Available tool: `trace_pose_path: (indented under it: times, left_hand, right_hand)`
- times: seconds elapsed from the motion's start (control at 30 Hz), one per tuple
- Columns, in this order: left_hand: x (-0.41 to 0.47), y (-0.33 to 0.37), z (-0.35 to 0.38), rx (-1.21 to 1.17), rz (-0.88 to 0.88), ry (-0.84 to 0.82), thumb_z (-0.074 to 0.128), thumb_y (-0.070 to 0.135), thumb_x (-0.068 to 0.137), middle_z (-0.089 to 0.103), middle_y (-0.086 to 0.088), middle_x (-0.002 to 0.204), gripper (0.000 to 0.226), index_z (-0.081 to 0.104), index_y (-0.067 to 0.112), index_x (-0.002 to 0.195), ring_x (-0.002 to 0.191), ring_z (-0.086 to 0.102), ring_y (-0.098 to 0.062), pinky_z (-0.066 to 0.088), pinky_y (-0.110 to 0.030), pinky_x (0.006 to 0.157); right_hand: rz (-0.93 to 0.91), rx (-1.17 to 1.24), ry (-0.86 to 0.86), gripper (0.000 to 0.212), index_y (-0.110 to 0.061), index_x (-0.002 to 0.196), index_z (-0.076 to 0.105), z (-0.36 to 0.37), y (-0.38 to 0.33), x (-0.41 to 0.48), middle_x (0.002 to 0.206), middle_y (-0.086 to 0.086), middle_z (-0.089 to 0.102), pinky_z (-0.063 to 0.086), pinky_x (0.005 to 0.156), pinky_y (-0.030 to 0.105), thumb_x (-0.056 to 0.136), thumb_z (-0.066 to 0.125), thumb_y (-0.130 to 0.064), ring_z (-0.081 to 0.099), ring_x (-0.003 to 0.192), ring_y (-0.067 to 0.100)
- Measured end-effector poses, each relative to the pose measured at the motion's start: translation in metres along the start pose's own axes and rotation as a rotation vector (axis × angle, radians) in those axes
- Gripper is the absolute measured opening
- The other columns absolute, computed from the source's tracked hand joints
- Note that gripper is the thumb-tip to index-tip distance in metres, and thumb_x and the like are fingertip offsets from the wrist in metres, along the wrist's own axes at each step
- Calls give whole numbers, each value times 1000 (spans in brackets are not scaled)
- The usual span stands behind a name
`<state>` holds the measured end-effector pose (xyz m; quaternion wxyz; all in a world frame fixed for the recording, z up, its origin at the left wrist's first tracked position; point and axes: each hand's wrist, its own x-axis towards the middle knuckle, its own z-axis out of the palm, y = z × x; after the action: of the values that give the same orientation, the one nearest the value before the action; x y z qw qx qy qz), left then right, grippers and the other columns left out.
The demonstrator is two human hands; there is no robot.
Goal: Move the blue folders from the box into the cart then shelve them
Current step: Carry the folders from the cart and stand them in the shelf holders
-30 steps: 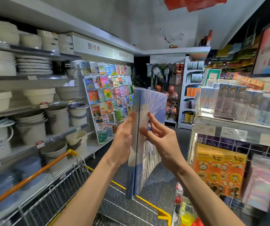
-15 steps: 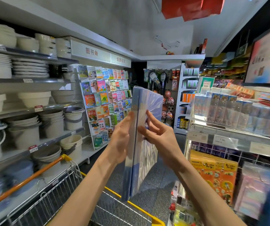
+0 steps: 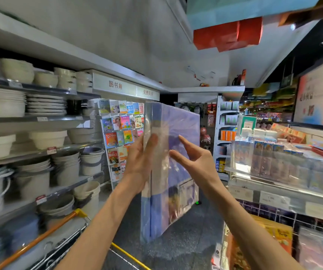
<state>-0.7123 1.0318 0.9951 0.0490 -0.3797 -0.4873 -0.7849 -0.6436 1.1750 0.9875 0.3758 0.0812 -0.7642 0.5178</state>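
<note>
A pack of blue folders (image 3: 178, 193) in clear plastic wrap stands upright in the air at the centre of the head view, spine toward me. My left hand (image 3: 140, 164) grips its left side, thumb over the spine. My right hand (image 3: 194, 160) is at the right cover with fingers spread; I cannot tell whether the fingertips touch it. Below, the wire cart (image 3: 63, 248) shows its orange handle (image 3: 39, 236) and yellow rim (image 3: 129, 256). The box is out of view.
Shelves of bowls, plates and buckets (image 3: 45, 172) line the left. A rack of children's books (image 3: 121, 133) stands behind the folders. On the right, a shelf (image 3: 285, 188) carries wrapped packets above hanging goods. Grey aisle floor (image 3: 192, 240) runs ahead.
The folders have risen and come closer to the view, which tilted upward. My right hand's fingers have spread and eased off the cover. My left hand keeps its grip.
</note>
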Motion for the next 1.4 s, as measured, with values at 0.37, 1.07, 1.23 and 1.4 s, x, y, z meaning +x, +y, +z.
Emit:
trace_pose_path:
  times: [0.37, 1.07, 1.23, 1.4]
  left_hand:
    - [33, 12, -37, -137, -82, 46, 53, 25, 101, 73, -16, 115, 24, 70, 14, 116, 100, 69, -30, 52, -56, 97]
    - [47, 0, -59, -149, -68, -171, 40, 33, 108, 65, -10, 135, 42, 58, 11, 139, 128, 59, -28, 39, -57, 113]
    - [48, -3, -56, -163, -82, -195, 41, 33, 108, 65, -9, 134, 41, 59, 12, 138, 128, 59, -27, 41, -53, 112]
    - [47, -3, -52, -198, -96, -214, 39, 32, 107, 67, -11, 131, 41, 60, 12, 136, 124, 62, -29, 45, -52, 110]
  right_hand:
    - [-165, -61, 71, 94, -41, 146, 44, 48, 10, 48, 154, 3, 44, 47, 107, 47, 65, 80, -68, 42, 142, 21]
    - [-86, 147, -205, 93, -33, 155, 23, 67, 11, 68, 156, -26, 28, 31, 110, 19, 77, 74, -31, 30, 140, -12]
    - [-66, 150, -189, 95, -33, 155, 23, 66, 13, 68, 148, -33, 34, 33, 107, 15, 75, 74, -32, 34, 135, -15]
    - [-60, 165, -209, 93, -30, 157, 23, 64, 12, 67, 154, -23, 36, 33, 118, 35, 81, 78, -31, 36, 139, -6]
